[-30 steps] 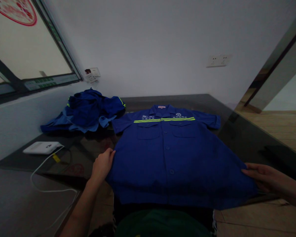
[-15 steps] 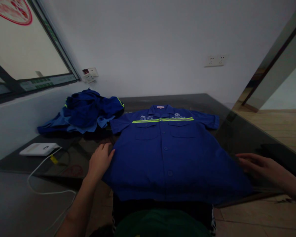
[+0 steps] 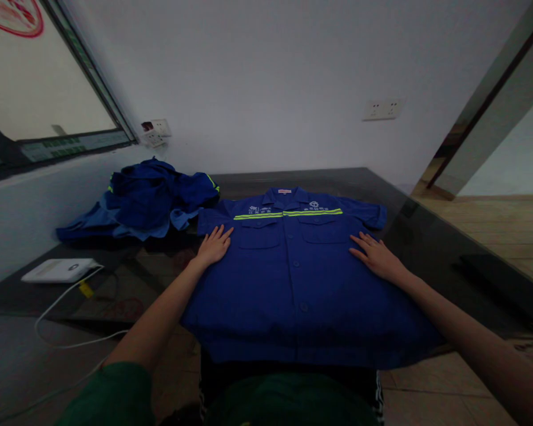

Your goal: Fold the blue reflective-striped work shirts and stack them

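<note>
A dark blue short-sleeved work shirt (image 3: 266,284) lies spread front side up, its collar toward the wall and its hem over the near table edge. Buttons run down its middle, and a yellow-green reflective stripe crosses the chest above two pockets. My left hand (image 3: 215,245) rests flat on the shirt's left side, just below the sleeve, fingers spread. On the opposite side, below the other sleeve, my right hand (image 3: 376,255) lies with its fingers stretched out on the cloth. Neither hand grips anything.
A heap of blue garments (image 3: 151,198) sits at the table's back left. Closer stands a white box-like device (image 3: 60,270) with a white cable (image 3: 48,310) hanging off the edge. A black flat object (image 3: 493,284) lies on the dark table (image 3: 408,236) at right.
Both hands have moved forward from the lower sides of the shirt to just below its sleeves. My right hand has also come inward onto the cloth. The shirt lies much as before.
</note>
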Demonstrator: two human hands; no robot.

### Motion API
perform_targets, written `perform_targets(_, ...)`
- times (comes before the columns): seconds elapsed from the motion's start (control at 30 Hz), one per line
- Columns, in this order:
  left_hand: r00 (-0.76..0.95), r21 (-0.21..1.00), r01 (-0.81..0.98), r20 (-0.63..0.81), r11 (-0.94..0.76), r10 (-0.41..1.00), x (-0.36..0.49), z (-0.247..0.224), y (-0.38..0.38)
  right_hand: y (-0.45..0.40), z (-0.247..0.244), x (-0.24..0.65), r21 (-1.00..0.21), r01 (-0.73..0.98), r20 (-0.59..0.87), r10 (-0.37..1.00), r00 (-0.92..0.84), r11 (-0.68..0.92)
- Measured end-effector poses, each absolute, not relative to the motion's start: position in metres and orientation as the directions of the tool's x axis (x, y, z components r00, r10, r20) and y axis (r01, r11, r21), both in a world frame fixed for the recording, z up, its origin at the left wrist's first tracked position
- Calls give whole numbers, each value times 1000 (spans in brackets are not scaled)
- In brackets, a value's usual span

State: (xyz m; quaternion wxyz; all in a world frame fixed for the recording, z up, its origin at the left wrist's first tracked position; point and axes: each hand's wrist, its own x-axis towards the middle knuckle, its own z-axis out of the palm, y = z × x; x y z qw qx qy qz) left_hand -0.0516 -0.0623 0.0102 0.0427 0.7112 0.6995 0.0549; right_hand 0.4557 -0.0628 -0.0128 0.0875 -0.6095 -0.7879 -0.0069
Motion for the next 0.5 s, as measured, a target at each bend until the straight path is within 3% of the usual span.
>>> perform_targets(0.2, -17, 149, 989, -6, 18, 1000, -50, 16, -48, -46, -11, 453, -97, 962, 145, 960, -241, 256)
perform_targets(0.3, -10, 197, 980, 70, -4, 997, -52, 14, -47, -44, -11, 452, -86, 963, 162, 957, -240, 256)
perform_targets(0.4, -18, 344, 938, 180, -46, 984, -62, 15, -48, -47, -1, 444, -22, 973, 166, 961, -221, 228)
perform_targets(0.5, -200, 577, 817, 264, 12, 944, -77, 22, -48, -56, 28, 408, 64, 964, 208, 941, -267, 259)
